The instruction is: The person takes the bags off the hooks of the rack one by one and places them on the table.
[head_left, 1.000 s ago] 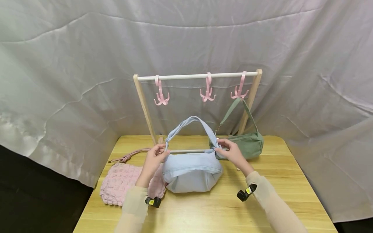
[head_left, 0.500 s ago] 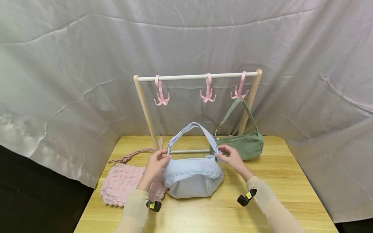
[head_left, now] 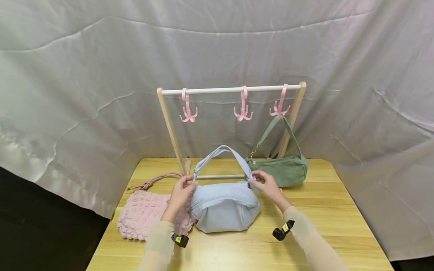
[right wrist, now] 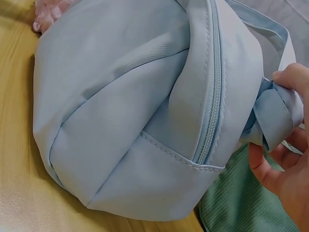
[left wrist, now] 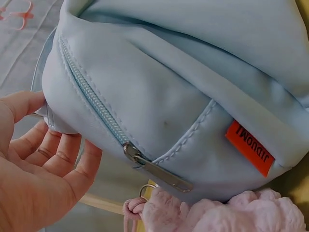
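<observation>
A light blue handbag (head_left: pixel 223 210) is between both hands at the middle of the table, its strap (head_left: pixel 222 148) arched upward. My left hand (head_left: pixel 181 192) pinches the strap's left end. My right hand (head_left: pixel 269 186) grips the knotted right end of the strap, and the knot (right wrist: pixel 275 113) shows clearly in the right wrist view. In the left wrist view a zipper pull (left wrist: pixel 159 169) hangs at the end of the bag's zip, near a red label (left wrist: pixel 250 147). Whether the bag's base touches the table cannot be told.
Behind stands a rack with a white bar (head_left: pixel 217 90) bearing three pink hooks (head_left: pixel 243 107). From the right hook hangs a green bag (head_left: pixel 285 171). A pink puffy bag (head_left: pixel 142 214) with a knotted cord (head_left: pixel 148 184) lies left on the wooden table (head_left: pixel 322 226).
The blue bag and both hands have come lower and slightly toward the person. Both hands keep their hold on the strap ends.
</observation>
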A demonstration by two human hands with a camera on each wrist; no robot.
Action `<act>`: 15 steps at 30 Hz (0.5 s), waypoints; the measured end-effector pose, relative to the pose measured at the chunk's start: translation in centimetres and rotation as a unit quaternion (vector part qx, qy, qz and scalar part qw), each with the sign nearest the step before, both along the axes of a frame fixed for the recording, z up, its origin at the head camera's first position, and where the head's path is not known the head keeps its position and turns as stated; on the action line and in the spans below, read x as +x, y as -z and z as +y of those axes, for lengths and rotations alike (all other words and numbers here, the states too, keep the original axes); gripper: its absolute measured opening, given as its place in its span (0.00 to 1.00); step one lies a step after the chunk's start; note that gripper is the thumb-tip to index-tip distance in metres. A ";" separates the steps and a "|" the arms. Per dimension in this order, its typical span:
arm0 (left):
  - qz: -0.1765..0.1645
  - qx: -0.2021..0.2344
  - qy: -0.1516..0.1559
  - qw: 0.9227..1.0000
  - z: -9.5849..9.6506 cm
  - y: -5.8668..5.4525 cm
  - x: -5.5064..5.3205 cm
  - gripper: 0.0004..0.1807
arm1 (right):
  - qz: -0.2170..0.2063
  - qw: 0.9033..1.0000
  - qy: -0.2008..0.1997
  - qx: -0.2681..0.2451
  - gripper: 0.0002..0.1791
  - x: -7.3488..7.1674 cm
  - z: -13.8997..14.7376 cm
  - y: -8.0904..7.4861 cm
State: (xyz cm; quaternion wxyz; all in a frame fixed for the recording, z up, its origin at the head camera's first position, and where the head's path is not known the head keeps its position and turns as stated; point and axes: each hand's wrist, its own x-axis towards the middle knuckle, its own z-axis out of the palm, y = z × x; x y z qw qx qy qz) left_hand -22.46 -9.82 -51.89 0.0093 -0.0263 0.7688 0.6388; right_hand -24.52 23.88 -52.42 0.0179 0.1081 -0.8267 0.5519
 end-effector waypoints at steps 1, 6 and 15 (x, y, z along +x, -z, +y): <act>-0.002 0.001 -0.002 1.000 0.1 0.0 0.0 0.22 | -0.001 1.000 0.003 0.003 0.19 -0.3 0.1 0.5; -0.006 -0.003 0.003 1.000 0.5 -1.4 0.6 0.22 | 0.002 1.000 0.014 0.028 0.20 -0.8 0.4 1.8; -0.013 -0.001 -0.007 1.000 1.2 -0.6 -0.1 0.24 | -0.026 0.999 0.026 0.034 0.23 -1.2 0.6 2.7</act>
